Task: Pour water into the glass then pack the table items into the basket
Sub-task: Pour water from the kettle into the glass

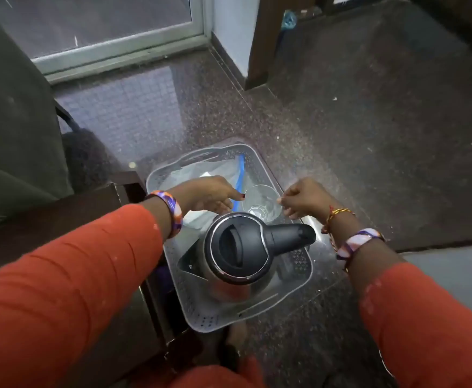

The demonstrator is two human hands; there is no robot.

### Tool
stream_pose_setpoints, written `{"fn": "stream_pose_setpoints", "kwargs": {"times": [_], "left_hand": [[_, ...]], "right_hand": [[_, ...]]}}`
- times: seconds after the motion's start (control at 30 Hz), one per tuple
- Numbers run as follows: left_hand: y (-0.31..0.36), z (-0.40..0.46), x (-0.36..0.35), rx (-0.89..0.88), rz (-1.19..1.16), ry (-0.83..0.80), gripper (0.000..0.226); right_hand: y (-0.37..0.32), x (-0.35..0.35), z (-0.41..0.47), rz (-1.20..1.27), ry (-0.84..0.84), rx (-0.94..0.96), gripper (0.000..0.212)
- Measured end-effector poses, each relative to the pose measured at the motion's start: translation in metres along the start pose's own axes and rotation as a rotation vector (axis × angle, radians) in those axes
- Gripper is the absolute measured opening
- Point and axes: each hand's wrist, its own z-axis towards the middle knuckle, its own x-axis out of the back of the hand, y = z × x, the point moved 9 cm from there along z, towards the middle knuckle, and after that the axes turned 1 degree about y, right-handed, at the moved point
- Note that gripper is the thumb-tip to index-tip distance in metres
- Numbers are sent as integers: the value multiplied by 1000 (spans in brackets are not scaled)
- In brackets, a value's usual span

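A clear plastic basket [206,320] stands on the speckled floor below me. In it stands a steel kettle [240,247] with a black lid, its handle pointing right. Behind the kettle lies an empty glass [262,203], tilted, next to a clear zip bag [240,175] with a blue strip. My left hand [206,193] reaches into the basket over the bag, fingers stretched down beside the glass. My right hand [303,197] is curled at the basket's right side, its fingertips pinching the glass's rim.
A dark wooden table [61,225] edge is at my left, touching the basket. A dark upholstered seat [10,107] rises behind it. A sliding door frame [117,51] and a wooden post [262,37] stand at the far side of the floor.
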Motion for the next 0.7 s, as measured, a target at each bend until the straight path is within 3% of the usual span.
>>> {"fn": "stream_pose_setpoints", "kwargs": {"times": [0.17, 0.3, 0.47, 0.6, 0.7], "left_hand": [[8, 5, -8, 40, -64, -111, 16], [15, 10, -5, -13, -44, -58, 10], [34, -9, 18, -79, -32, 30, 7], [62, -53, 65, -191, -40, 193, 12], [71, -100, 98, -264, -32, 326, 12]], "right_hand": [[11, -11, 16, -5, -29, -92, 14], [10, -11, 27, -103, -15, -110, 13], [-25, 10, 21, -116, 76, -33, 9], [-88, 25, 0, -25, 70, 77, 21], [-147, 25, -31, -4, 44, 192, 9]]}}
